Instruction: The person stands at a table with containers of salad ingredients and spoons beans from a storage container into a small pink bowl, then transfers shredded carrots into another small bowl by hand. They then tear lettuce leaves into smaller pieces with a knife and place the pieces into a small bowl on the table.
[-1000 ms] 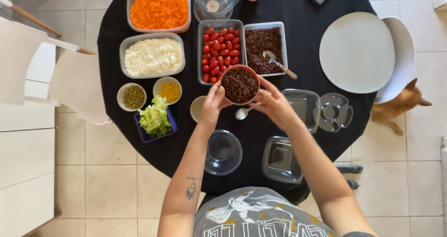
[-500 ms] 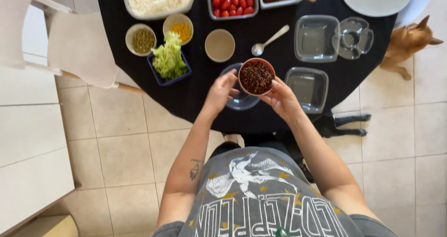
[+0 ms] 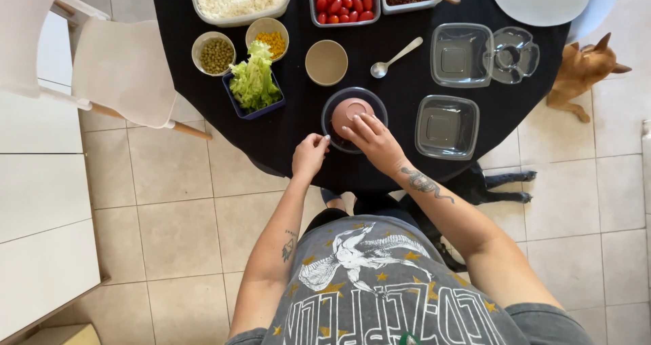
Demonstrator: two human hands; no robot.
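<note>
Bright, even daylight throughout, with no strong direction to it. Soft, faint shadows only, such as under the white plastic chair (image 3: pixel 122 73) at far left on the pale beige floor tiles (image 3: pixel 176 230). Mild glare on the clear square plastic containers (image 3: pixel 447 126) and a dull sheen across the round black table (image 3: pixel 298 128). Sharp across the middle. Slight wide-angle bending toward the edges. Printed grey shirt (image 3: pixel 366 291) nearest the camera a little soft.

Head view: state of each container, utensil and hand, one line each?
Small brown bowl: upside down inside the clear round bowl.
Right hand: fingers on the inverted bowl.
Left hand: at the clear bowl's rim, nothing in its grip.
Beige cup: upright, empty.
Two clear square containers: open, empty.
Spoon: lying loose on the table.
</note>
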